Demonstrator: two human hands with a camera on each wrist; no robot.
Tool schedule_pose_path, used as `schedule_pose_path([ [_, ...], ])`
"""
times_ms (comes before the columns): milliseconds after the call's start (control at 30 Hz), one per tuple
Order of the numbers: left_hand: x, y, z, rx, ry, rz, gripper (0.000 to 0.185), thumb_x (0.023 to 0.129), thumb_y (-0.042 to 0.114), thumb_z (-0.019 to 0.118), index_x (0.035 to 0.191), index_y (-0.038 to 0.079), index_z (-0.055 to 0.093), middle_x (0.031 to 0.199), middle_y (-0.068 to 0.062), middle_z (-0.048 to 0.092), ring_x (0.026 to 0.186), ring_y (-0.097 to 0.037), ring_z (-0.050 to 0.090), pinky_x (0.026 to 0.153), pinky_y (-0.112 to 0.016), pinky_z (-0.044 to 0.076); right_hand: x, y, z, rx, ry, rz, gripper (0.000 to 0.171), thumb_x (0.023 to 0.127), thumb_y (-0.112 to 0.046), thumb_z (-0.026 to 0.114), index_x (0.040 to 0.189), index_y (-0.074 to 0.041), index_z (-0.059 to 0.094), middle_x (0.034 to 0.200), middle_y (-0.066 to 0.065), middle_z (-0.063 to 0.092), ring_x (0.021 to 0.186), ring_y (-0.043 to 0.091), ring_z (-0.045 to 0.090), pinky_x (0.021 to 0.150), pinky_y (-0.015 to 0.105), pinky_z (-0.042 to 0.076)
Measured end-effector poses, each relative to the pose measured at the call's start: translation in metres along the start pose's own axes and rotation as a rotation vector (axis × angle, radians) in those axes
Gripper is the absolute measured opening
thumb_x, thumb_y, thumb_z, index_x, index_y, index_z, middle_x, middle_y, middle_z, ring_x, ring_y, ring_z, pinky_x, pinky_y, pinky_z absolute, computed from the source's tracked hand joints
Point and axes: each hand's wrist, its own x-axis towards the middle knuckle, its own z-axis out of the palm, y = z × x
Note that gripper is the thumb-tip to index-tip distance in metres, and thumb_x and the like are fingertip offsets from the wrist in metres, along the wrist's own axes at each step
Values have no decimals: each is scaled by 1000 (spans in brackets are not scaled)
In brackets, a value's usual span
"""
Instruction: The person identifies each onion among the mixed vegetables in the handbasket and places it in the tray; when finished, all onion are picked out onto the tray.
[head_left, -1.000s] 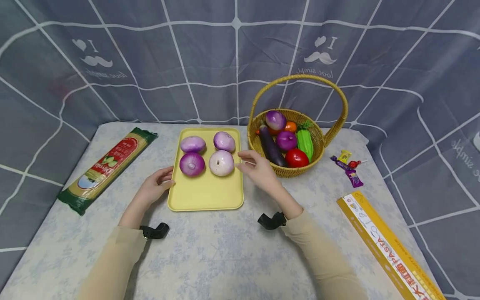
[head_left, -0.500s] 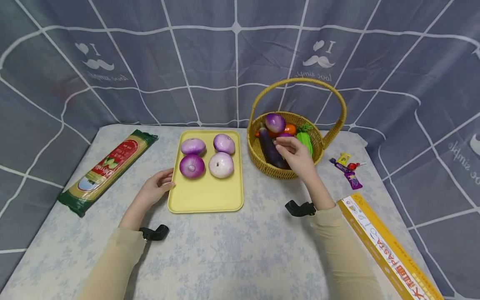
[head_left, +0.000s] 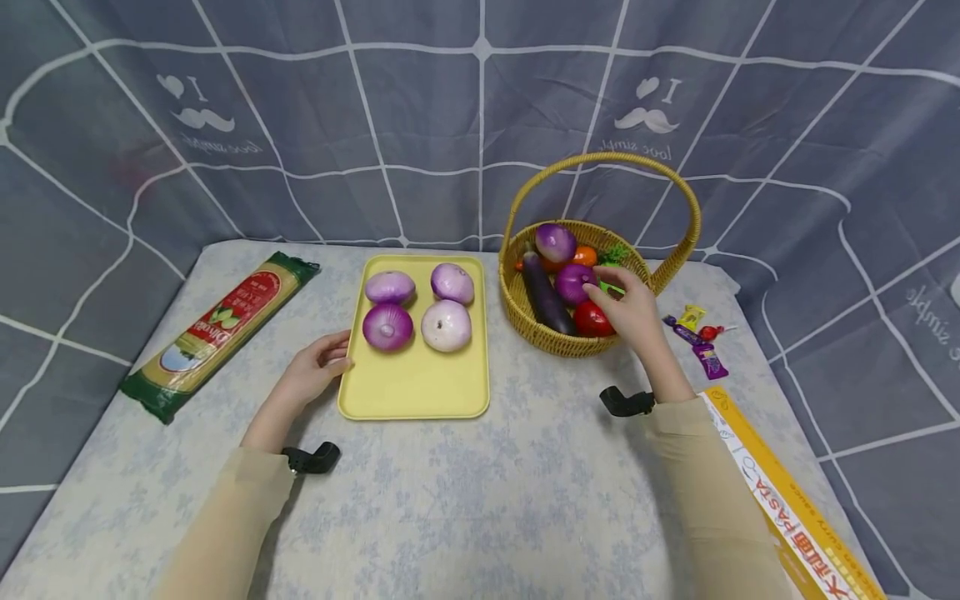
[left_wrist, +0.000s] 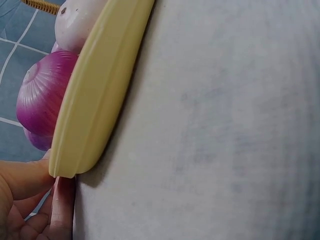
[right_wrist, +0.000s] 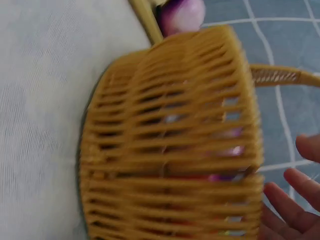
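My left hand (head_left: 313, 372) grips the left rim of a yellow tray (head_left: 416, 392); in the left wrist view its thumb (left_wrist: 25, 177) lies at the tray corner with a finger beneath. On the tray sit a red onion (head_left: 387, 327), a pale onion (head_left: 446, 325) and two more purple-white onions (head_left: 390, 287) behind them. Over the right side of a wicker basket (head_left: 536, 333), my right hand (head_left: 632, 308) has its fingers spread beside a purple onion (head_left: 573, 283). Whether they touch it I cannot tell. The hand partly covers a green vegetable (head_left: 611, 289).
The basket also contains an eggplant (head_left: 547, 296), a tomato (head_left: 592, 319), a carrot (head_left: 585, 256) and another onion (head_left: 556, 242); its tall handle (head_left: 603, 157) arches above. Candies (head_left: 705, 346) and a pasta box (head_left: 795, 500) lie right, a pasta bag (head_left: 221, 333) left.
My right hand has moved from the tray's right edge rightward to the basket, then a little farther right beside the purple onion. The left hand has stayed at the tray.
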Motion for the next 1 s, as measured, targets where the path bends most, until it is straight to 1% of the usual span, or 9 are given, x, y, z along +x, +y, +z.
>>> schedule_pose_path([
  [233,0,1,-1,-7,-1,-4,57,102,12,53,153,2,31,144,-25,48,132,-36,47,100,-29,47,16,9,3,-122,-54,5,65,91,-35,71,142,-3,48,145,20,48,135,37,44,112,52,39],
  [433,0,0,1,-18,-6,-3,57,101,12,53,153,3,31,144,-25,48,133,-36,47,101,-30,48,30,14,8,-232,-109,42,76,88,-38,74,147,-3,41,149,23,42,138,40,38,114,57,32],
  [633,2,-1,0,-11,-4,-9,57,101,13,53,153,3,32,144,-24,48,133,-36,47,102,-33,47,40,20,13,-257,-119,70,78,87,-37,74,147,-1,39,150,24,40,138,41,37,116,56,30],
  [700,2,-2,0,-10,-5,-14,57,101,13,54,154,4,31,144,-24,48,132,-36,47,100,-30,48,43,22,14,-253,-118,72,78,87,-37,74,147,0,39,149,25,41,137,41,38,116,55,31],
  [900,1,-3,0,-13,-2,-14,58,101,13,54,153,4,32,145,-24,47,132,-36,47,90,-15,46,50,25,18,-259,-151,62,80,87,-37,74,146,3,38,146,28,41,134,42,40,114,56,34],
  [967,0,-3,0,-15,0,-12,57,101,12,54,153,4,32,145,-23,47,133,-36,47,89,-13,46,52,25,19,-266,-165,62,81,87,-36,74,147,4,37,146,29,41,134,43,41,113,55,35],
  [1000,0,-3,0,-14,1,-11,57,101,13,54,154,4,32,145,-23,48,133,-36,47,91,-15,46,53,25,20,-272,-172,66,81,87,-35,74,147,5,36,146,29,42,134,43,41,113,55,35],
])
